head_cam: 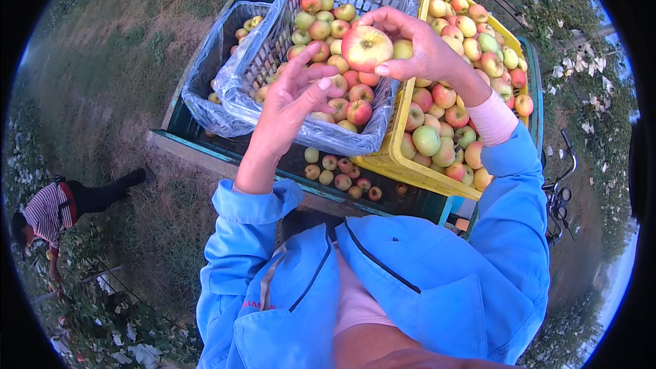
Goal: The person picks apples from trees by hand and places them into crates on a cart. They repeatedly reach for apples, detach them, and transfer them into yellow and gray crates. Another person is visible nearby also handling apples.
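Observation:
My right hand (417, 48) holds a large yellow and red apple (367, 49) between fingers and thumb, above the right side of a plastic-lined crate (335, 136). Beside it, my left hand (294, 97) is raised over the same crate with its fingers spread and nothing in it. Many apples (359, 111) partly fill this crate. To the right stands a yellow plastic crate (397, 156) heaped with red, yellow and green apples (444, 96). A smaller lined crate (197, 89) at the left holds some apples, partly hidden by the middle crate.
The crates rest on a green cart bed (230, 151), where several loose apples (343, 181) lie near its front edge. Handlebars (566, 164) show at the right. Another person (56, 210) bends towards foliage at the far left. Leafy trees with white pieces stand around.

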The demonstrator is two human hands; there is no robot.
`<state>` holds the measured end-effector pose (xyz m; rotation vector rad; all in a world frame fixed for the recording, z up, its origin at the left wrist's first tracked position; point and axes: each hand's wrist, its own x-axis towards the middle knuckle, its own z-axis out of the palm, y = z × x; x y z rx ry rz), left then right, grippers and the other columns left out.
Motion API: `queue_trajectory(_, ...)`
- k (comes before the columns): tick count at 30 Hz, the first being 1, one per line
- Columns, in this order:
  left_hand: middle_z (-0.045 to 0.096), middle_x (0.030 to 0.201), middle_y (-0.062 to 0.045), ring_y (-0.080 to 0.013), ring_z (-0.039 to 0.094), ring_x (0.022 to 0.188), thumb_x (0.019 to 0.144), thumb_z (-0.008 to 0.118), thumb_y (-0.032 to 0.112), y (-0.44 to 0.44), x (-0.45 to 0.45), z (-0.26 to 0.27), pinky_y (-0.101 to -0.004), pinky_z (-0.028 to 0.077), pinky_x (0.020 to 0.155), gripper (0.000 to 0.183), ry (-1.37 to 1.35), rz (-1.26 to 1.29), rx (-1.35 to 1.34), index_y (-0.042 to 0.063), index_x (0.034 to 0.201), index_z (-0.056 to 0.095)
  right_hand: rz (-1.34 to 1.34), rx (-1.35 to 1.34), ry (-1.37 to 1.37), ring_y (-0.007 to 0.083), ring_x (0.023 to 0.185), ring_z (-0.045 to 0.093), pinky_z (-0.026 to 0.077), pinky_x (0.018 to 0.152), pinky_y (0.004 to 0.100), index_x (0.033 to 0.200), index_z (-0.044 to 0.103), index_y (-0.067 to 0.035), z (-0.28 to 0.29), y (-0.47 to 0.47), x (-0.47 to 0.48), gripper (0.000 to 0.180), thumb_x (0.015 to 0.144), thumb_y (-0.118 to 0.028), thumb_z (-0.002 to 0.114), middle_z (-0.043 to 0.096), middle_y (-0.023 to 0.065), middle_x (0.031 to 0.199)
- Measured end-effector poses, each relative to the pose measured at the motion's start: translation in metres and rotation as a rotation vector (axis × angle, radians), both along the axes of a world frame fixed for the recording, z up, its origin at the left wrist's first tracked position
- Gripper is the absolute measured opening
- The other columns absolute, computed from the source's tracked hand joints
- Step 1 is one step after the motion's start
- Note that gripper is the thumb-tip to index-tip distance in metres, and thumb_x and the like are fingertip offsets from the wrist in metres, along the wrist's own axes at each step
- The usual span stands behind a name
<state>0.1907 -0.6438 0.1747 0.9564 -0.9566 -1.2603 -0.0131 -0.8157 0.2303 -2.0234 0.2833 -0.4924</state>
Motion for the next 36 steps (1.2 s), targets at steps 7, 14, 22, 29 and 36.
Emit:
queue_trajectory(7, 0.064, 0.121, -0.013, -0.025, 0.07, 0.101, 0.095, 0.068, 0.018, -0.003, 0.012, -0.023, -0.0352, 0.062, 0.083, 0.05, 0.42, 0.03, 0.028, 0.0, 0.137, 0.05, 0.077, 0.218, 0.052, 0.016, 0.102, 0.065, 0.05, 0.095, 0.0297, 0.13, 0.056, -0.005, -0.023, 0.01, 0.028, 0.058, 0.083, -0.026, 0.081, 0.068, 0.0063, 0.107)
queue_trajectory(14, 0.058, 0.128, -0.017, -0.0276, 0.062, 0.116, 0.095, 0.062, 0.018, -0.036, 0.077, -0.045, -0.0394, 0.056, 0.095, 0.052, 0.087, -0.023, 0.248, 0.001, 0.141, 0.045, -0.323, 1.403, 0.033, 0.0293, 0.106, 0.065, 0.058, 0.081, 0.0451, 0.116, 0.06, -0.004, -0.073, -0.013, 0.022, 0.038, 0.093, -0.033, 0.066, 0.064, 0.0156, 0.114)
queue_trajectory(22, 0.068, 0.104, -0.013, -0.0208, 0.069, 0.08, 0.086, 0.069, 0.033, -0.078, 0.057, -0.09, -0.0323, 0.052, 0.066, 0.053, -0.953, -0.39, 0.51, 0.006, 0.13, 0.057, -0.299, 0.663, 0.718, 0.0203, 0.111, 0.058, 0.055, 0.08, 0.0422, 0.122, 0.058, -0.01, -0.136, 0.012, 0.063, 0.043, 0.084, -0.026, 0.071, 0.059, 0.0083, 0.12)
queue_trajectory(29, 0.072, 0.101, -0.017, -0.0313, 0.07, 0.093, 0.08, 0.07, 0.034, -0.086, 0.06, -0.113, -0.0418, 0.054, 0.082, 0.039, -1.403, -0.503, 0.275, 0.007, 0.108, 0.069, 0.001, 0.059, 0.764, 0.026, 0.112, 0.062, 0.048, 0.096, 0.0346, 0.122, 0.058, 0.004, -0.148, 0.034, 0.073, 0.054, 0.079, -0.025, 0.073, 0.064, 0.0181, 0.122)
queue_trajectory(36, 0.071, 0.098, -0.019, -0.0353, 0.069, 0.093, 0.082, 0.07, 0.037, -0.057, 0.047, -0.076, -0.0464, 0.055, 0.079, 0.035, -1.588, -0.347, 0.263, 0.012, 0.104, 0.074, 0.118, -0.227, 0.668, 0.0265, 0.096, 0.069, 0.054, 0.083, 0.0394, 0.114, 0.069, -0.004, -0.08, 0.037, 0.039, 0.044, 0.083, -0.035, 0.07, 0.072, 0.0132, 0.104)
